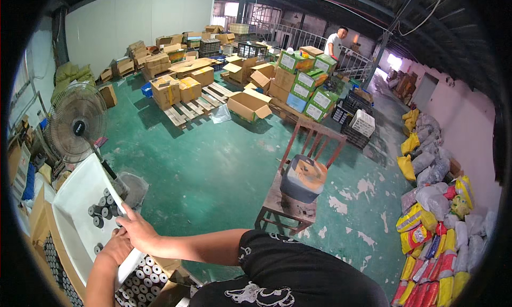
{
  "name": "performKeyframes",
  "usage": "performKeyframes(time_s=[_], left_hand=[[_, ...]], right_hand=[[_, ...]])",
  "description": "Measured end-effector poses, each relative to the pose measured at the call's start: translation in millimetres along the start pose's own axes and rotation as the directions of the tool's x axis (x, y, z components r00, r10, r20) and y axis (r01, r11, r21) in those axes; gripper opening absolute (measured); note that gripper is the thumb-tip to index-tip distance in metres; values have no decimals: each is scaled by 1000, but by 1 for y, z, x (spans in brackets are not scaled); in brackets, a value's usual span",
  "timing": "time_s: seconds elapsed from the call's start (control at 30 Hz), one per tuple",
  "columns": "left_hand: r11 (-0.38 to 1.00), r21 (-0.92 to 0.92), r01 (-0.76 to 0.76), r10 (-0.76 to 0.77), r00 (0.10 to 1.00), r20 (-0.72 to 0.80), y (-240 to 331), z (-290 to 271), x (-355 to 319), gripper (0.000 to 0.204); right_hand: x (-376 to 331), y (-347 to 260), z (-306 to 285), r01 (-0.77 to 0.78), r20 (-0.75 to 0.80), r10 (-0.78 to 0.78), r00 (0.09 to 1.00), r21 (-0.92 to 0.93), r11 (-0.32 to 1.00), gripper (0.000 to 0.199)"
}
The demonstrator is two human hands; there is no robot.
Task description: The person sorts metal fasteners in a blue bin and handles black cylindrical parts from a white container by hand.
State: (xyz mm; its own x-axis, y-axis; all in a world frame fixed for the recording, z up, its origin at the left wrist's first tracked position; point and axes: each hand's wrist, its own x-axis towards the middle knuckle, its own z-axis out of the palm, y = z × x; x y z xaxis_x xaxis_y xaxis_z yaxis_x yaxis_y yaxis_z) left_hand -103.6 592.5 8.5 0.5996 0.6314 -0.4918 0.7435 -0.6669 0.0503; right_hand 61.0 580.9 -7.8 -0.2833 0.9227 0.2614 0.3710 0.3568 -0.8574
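Fingers bunched at tray side; hold cannot be told.
Rollers are apparently contained by its walls.

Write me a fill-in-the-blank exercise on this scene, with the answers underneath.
1. The left hand and right hand are at the rim of a tray whose colour is ____.
2. The fan stands toward the picture's ____ edge.
3. The dark tub sits on a slat-backed ____.
Answers: white; left; chair.
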Motion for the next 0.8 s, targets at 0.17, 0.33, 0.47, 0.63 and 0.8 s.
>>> performKeyframes(time_s=[0.17, 0.33, 0.47, 0.63, 0.8], left_hand=[[999, 36, -37, 43, 982, -184, -1, 9, -22, 42], [999, 36, 25, -15, 968, -249, -26, 24, -41, 47], [998, -59, -9, -16, 913, -408, -26, 27, -57, 41], [993, -77, 90, -114, 907, -405, 22, -43, -90, 32], [967, -251, -48, -175, 593, -786, 144, -154, -149, 56]], right_hand=[[-2, -8, -7, -57, 21, 55, 998, 111, 992, 37], [-3, -7, -7, 28, -37, -31, 999, -78, 997, 35], [-2, -5, -4, 8, -7, -8, 1000, -65, 998, 30], [0, -2, 2, 10, -103, -12, 995, -13, 1000, 25], [5, 0, 0, 10, -37, -9, 999, 24, 1000, 19]])
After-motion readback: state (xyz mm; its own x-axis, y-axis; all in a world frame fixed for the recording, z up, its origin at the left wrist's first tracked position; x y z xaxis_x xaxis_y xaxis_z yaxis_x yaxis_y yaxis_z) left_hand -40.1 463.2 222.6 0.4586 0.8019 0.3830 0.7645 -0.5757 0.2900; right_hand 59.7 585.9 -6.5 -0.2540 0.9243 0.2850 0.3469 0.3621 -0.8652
